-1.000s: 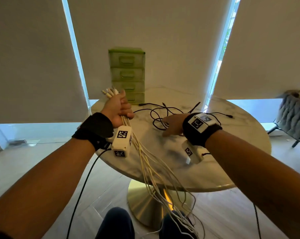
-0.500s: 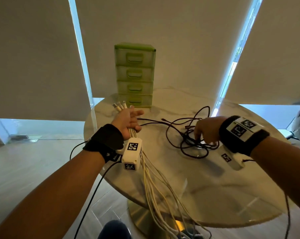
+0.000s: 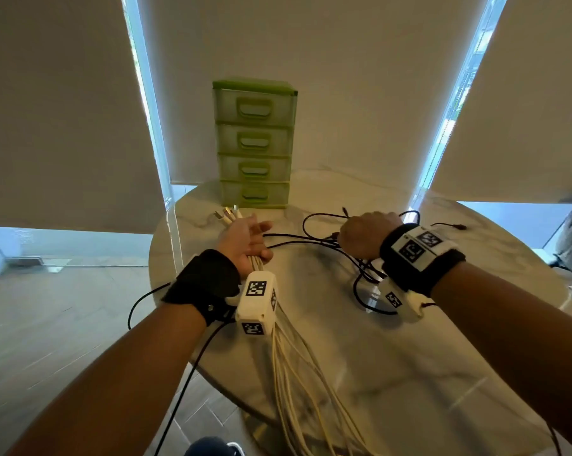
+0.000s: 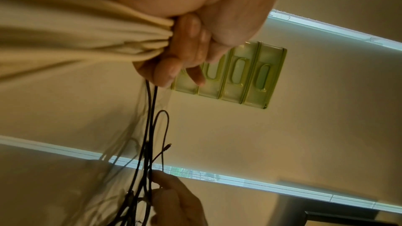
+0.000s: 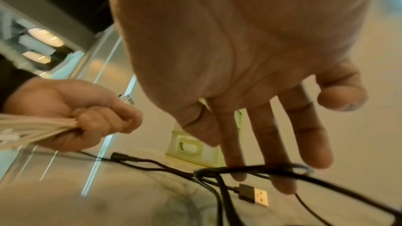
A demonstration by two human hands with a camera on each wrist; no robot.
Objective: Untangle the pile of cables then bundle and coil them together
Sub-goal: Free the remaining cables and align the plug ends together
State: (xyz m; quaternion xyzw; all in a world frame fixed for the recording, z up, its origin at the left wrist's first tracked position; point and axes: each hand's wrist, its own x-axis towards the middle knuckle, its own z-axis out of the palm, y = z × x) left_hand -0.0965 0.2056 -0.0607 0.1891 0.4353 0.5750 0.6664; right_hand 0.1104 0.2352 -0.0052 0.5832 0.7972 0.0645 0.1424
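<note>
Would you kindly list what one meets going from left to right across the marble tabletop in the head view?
Left hand gripping the bundle of white cables → green plastic drawer unit → tangle of black cables → right hand on them.

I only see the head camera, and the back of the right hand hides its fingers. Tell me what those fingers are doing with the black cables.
Observer: In the right wrist view the right hand has its fingers nearly straight. A loop of the black cables lies across their tips, not clenched.
Operator: Report any plug under that hand.
Observer: A black USB-A plug lies on the marble table just below the fingertips.
Operator: Now check the left grip.
Observer: The left wrist view shows the left hand with curled fingers squeezing the white cables into one tight bunch against the palm.
</note>
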